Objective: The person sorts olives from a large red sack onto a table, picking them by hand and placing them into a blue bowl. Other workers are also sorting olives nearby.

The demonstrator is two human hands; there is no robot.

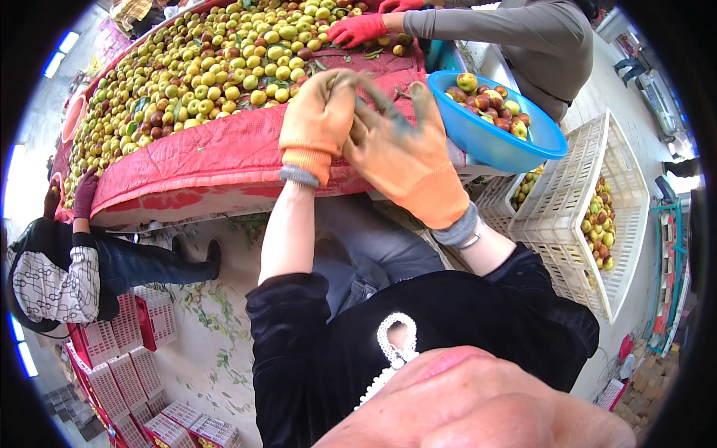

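Both my hands wear orange work gloves with grey cuffs and are raised together over the near edge of a padded red cover (224, 137). My left hand (319, 120) has curled fingers that meet the finger side of my right hand (400, 148); whether it pinches the other glove is hidden. The fingers of my right hand are spread and blurred by motion, with no fruit seen in them. Beyond my hands, many green and reddish-brown jujubes (224, 73) cover the sorting table. Right of my right hand, a blue plastic basin (504, 145) holds redder jujubes (493, 103).
White plastic crates (560, 224) with jujubes stand at my right. Across the table, a co-worker's red-gloved hand (358, 31) touches the fruit. Another person (61, 274) works at the left end. Pink-and-white crates (120, 369) are stacked at lower left; leaves (224, 330) litter the floor.
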